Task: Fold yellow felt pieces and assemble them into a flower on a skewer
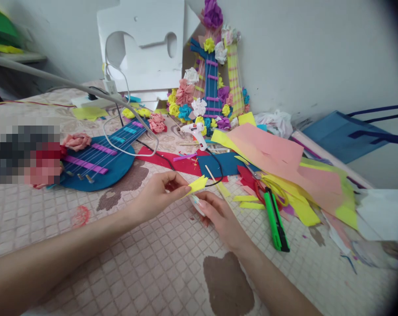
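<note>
My left hand (164, 193) pinches a small piece of yellow crepe paper (199, 184) between thumb and fingers. Close beside it, my right hand (218, 213) is closed around a slim white object (196, 205), mostly hidden by the fingers, so its kind is unclear. Both hands are above the table. Beyond them stands a white glue gun (196, 131) with a black cord. To the left lies a blue guitar-shaped craft (116, 162) with strings, purple and light-blue strips and paper flowers.
Scissors (256, 174) and a green utility knife (276, 219) lie at right, near pink crepe paper (271, 147) and yellow scraps. Flower-covered guitar crafts (212, 83) lean on the wall beside white foam packaging (146, 57). A white cable (70, 81) crosses the left side.
</note>
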A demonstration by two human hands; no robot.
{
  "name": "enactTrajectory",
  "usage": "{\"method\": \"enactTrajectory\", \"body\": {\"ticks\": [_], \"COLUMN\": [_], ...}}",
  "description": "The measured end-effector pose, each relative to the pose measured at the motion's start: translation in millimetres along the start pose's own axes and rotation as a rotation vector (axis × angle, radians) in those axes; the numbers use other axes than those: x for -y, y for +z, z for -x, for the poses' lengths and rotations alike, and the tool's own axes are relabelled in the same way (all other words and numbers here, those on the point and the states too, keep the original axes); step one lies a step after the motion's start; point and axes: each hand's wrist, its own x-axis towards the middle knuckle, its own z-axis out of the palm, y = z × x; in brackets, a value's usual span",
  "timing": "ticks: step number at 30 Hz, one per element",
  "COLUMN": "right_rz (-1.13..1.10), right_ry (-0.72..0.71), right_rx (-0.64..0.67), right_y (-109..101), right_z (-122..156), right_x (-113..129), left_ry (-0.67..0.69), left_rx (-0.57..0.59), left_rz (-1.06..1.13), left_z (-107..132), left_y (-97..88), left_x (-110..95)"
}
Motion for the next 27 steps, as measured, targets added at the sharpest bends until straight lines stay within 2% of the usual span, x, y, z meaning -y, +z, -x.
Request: {"method": "enactTrajectory", "body": {"ticks": [27], "right_rz": [0.004], "right_ry": [-0.005], "right_rx": [0.003], "right_y": [-0.3], "right_z": [-0.7], "right_x": [-1.5], "left_ry": [-0.002], "left_rx": [0.011], "left_rz": [0.013], "left_z": [1.7], "left_y": [1.8], "left_x": [2.0]}}
